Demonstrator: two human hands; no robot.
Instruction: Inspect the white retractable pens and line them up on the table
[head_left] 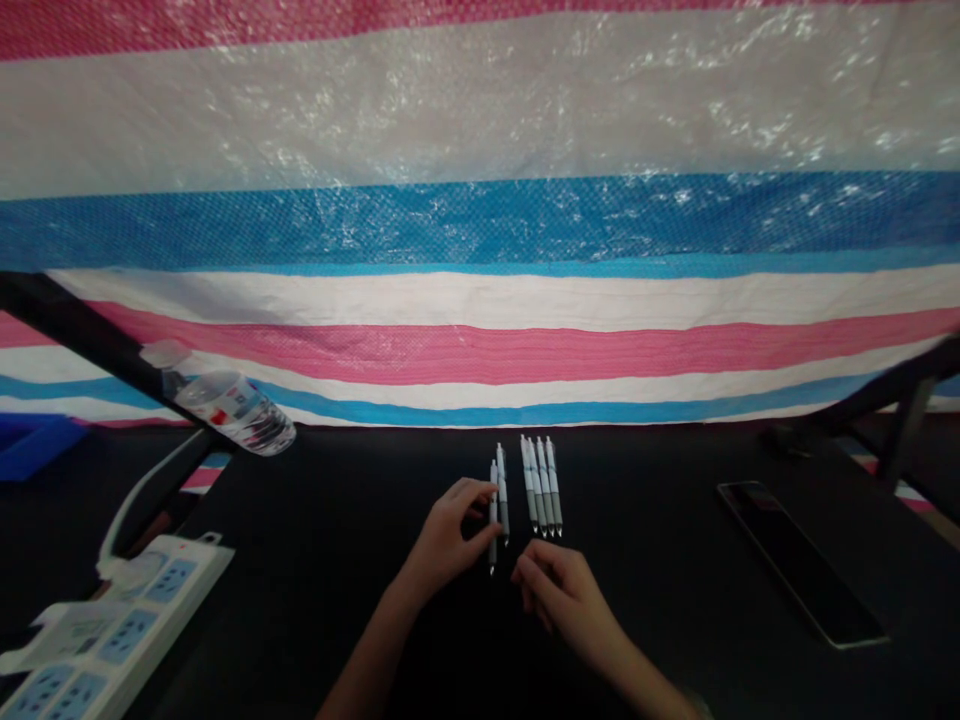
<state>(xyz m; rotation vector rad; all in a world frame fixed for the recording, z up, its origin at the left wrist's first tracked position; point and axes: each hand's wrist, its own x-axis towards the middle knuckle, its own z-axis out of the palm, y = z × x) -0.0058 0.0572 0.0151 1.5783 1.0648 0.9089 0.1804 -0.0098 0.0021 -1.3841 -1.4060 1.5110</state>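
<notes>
My left hand has its thumb and fingers closed on a white pen with a dark grip, its tip toward me. Just right of that pen, a second similar pen lies almost parallel on the black tabletop. A little farther right, several matching pens lie side by side in a neat row, tips toward me. Below this row is my right hand, fingers curled in, apart from the pens, with nothing visible in it.
A white power strip with a plugged-in cable lies at the left. Behind it a clear plastic bottle leans over. At the right lies a dark phone. A striped plastic sheet hangs behind the table; a blue tray is far left.
</notes>
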